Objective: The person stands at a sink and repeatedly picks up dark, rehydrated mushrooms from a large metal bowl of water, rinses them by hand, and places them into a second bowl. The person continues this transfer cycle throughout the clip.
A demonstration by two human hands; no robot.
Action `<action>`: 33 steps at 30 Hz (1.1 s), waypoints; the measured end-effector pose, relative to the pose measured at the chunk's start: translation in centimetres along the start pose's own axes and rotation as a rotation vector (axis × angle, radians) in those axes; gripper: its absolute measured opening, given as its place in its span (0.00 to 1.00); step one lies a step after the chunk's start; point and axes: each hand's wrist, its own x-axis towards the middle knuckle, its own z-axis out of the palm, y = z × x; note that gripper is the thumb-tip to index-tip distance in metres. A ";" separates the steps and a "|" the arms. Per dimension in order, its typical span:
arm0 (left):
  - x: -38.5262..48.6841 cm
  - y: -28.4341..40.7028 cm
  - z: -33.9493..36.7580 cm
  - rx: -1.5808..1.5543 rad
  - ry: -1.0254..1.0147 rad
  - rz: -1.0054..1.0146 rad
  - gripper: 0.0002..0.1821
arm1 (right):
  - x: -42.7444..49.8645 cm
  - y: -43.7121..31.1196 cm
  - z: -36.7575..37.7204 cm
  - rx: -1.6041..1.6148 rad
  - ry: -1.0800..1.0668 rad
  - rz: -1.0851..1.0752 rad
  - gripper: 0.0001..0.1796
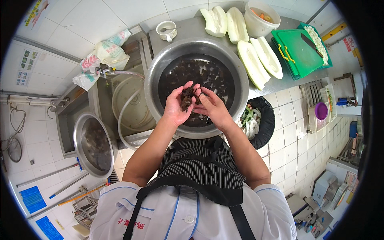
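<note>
Over a large round metal basin (151,76), my left hand (177,109) lies palm up with a clump of dark brown wood ear fungus (186,99) resting in its curled fingers. My right hand (213,109) is beside it, its fingertips at the right edge of the clump; whether they pinch any piece is hard to see. Below both hands, the basin contains dark water with many loose fungus pieces (210,70). The basin stands at the left end of a steel counter, close in front of the striped apron (198,168).
Several hollowed pale-green gourd halves (252,64), a white bucket (261,19) and a green cutting board (300,52) with a knife (312,45) lie rightward. A cup (166,31) stands behind the basin. Leftward are a sink with a hose (126,105) and another basin (78,141). A lined bin (267,120) stands below.
</note>
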 end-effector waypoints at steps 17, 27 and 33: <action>0.1 -0.9 1.0 0.196 -0.090 0.158 0.28 | -1.1 0.6 2.1 -0.760 0.157 -0.310 0.51; -0.3 -2.1 0.2 0.748 -0.232 0.258 0.31 | 0.7 1.3 -1.4 -0.529 0.198 -0.293 0.37; 0.2 -2.0 -0.7 1.150 -0.143 0.445 0.29 | 1.0 1.0 -2.3 -0.421 0.101 -0.300 0.34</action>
